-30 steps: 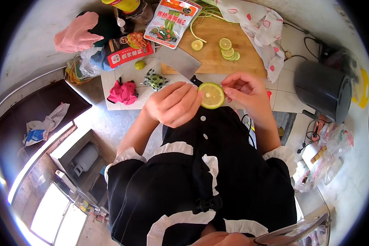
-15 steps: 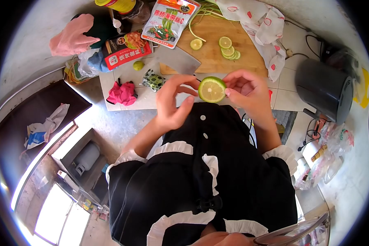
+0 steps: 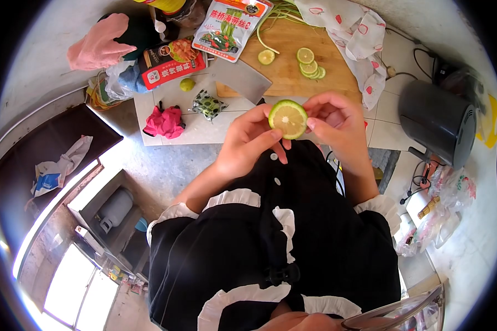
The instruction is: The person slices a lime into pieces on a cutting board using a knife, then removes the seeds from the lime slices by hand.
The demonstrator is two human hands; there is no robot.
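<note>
Between my hands is a cut lime slice [image 3: 287, 119], its pale yellow face toward me and its rind green. My left hand [image 3: 251, 139] pinches its left and lower edge, thumb on the face. On the other side, my right hand [image 3: 337, 118] grips the right edge between thumb and fingers. Just beyond, a wooden cutting board [image 3: 337, 71] carries several lime slices [image 3: 309, 68] and a single lime piece [image 3: 266, 57]. A cleaver [image 3: 241, 80] lies across the board's left edge, its handle mostly hidden behind my left hand.
Left of the board are a red seasoning packet [image 3: 174, 63], a white seaweed packet [image 3: 231, 27], a whole lime [image 3: 187, 84], a green-patterned packet [image 3: 207, 105] and a pink cloth bundle [image 3: 164, 121]. A dark kettle [image 3: 436, 121] and patterned cloth [image 3: 359, 33] are at right.
My left hand has moved right and closed its thumb and fingers onto the lime slice. The slice has shifted slightly right; my right hand keeps its grip.
</note>
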